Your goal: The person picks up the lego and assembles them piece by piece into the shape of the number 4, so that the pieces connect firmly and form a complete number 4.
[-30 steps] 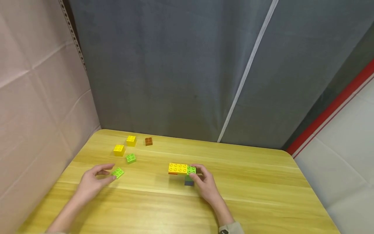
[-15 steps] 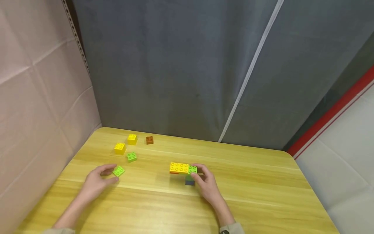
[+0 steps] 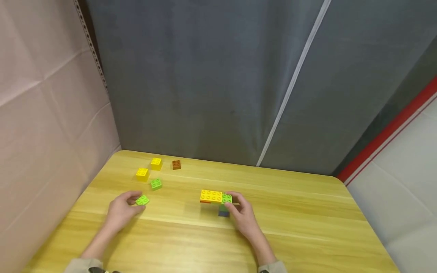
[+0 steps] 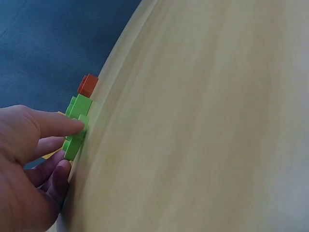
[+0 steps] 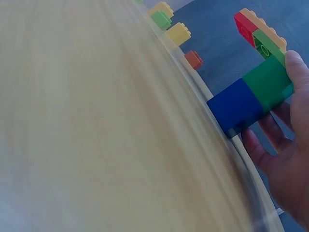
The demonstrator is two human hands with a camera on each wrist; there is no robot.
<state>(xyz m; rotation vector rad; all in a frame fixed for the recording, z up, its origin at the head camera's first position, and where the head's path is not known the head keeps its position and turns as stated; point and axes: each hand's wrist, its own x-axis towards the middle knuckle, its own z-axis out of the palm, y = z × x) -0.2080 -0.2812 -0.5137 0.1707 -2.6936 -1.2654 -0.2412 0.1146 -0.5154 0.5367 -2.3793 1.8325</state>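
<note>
In the head view my left hand (image 3: 121,210) pinches a small lime green brick (image 3: 142,200) between thumb and fingers, low over the table at the left. The left wrist view shows a fingertip over that green brick's side. My right hand (image 3: 244,216) grips the right end of a brick build. On top of it are a long yellow brick (image 3: 211,196) and a lime green brick (image 3: 227,198). A red brick (image 5: 245,28) sits under the yellow one's far end. Below the hand's grip are a darker green brick (image 5: 269,83) and a blue brick (image 5: 235,107).
Behind the left hand, two yellow bricks (image 3: 142,174), another lime green brick (image 3: 156,184) and a brown brick (image 3: 176,165) lie loose on the wooden table (image 3: 170,242). A grey curtain (image 3: 191,94) hangs behind; a pale wall covering (image 3: 58,113) rises at left.
My left hand has moved right and its thumb and fingers have come around the near lime green brick. My right hand keeps its grip on the build, almost still.
</note>
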